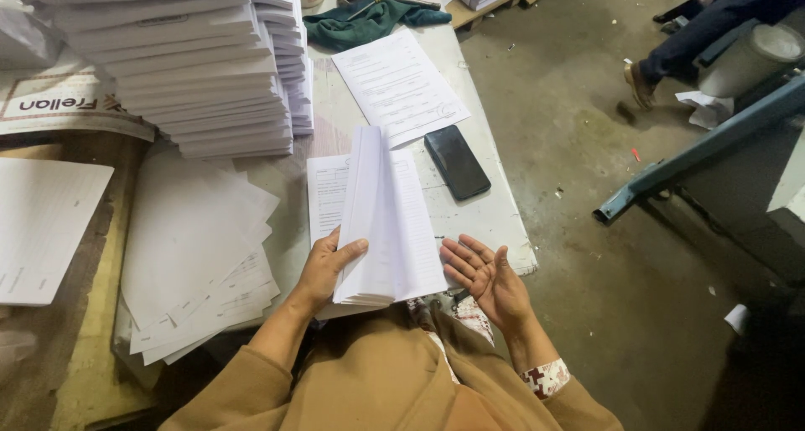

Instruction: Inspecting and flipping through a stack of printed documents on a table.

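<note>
Gripping folded sheet bundle [381, 221], left hand [323, 267] hides lower edge.

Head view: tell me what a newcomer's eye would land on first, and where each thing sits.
At centre, the left hand grips a sheaf of printed sheets, tilted up off the table, while the right hand is open, palm up, beside it. A tall paper stack fills the upper left. A black phone lies just beyond the sheaf, on the right.
</note>
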